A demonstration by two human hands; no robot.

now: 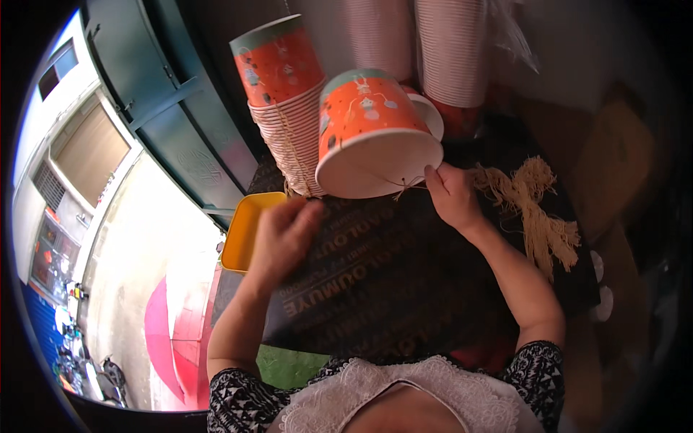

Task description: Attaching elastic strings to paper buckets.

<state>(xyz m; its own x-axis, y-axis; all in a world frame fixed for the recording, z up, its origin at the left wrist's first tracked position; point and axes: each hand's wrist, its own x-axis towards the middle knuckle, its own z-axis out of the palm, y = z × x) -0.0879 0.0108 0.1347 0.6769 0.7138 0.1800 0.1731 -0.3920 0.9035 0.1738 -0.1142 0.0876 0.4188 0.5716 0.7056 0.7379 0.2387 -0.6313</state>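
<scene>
My right hand [453, 196] is closed on the rim of an orange paper tub [368, 108], with the thumb at its edge. The tub has a green band and animal pictures. It is tipped so its wide white mouth faces me. A thin knotted string [408, 186] with loose ends shows at the rim beside my fingers. Lower left of the tub, my left hand [287, 234] is raised over the table's left side. Motion blurs its fingers, so their grip is unclear. Behind it stands a yellow plastic container [242, 231].
Upside-down nested tubs [289, 130] stand at the left, with string down their side. Taller tub stacks [451, 54] stand at the back. A bundle of beige strings [538, 213] lies on the dark printed table cover [361, 281] at right. A green metal door [173, 94] borders the left.
</scene>
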